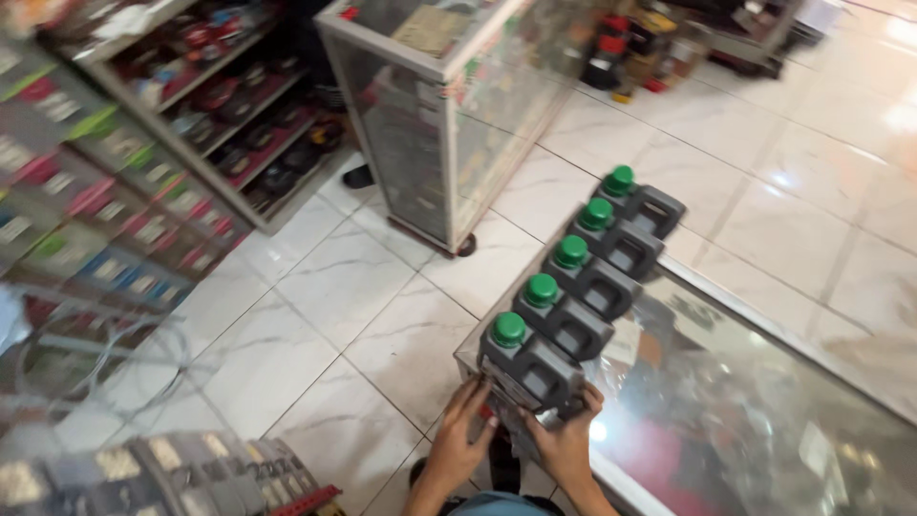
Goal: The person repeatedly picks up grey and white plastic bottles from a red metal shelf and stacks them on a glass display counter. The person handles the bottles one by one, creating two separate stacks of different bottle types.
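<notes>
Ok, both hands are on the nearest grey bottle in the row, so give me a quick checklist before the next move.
1. Left hand on nearest bottle: ok.
2. Right hand on it: ok.
3. Green cap on: ok; tightness cannot tell.
4. Four other bottles upright in line: ok.
5. Row away from the glass counter edge: not ok, it runs along the edge.
6. Grip firmness: cannot tell.

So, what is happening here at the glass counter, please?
A person stands at a glass counter in a shop. Both hands grip the nearest grey bottle: the left hand on its left side, the right hand on its right. It is the front one in a row of five grey bottles with green caps along the counter's edge. Shelves of goods stand opposite.
</notes>
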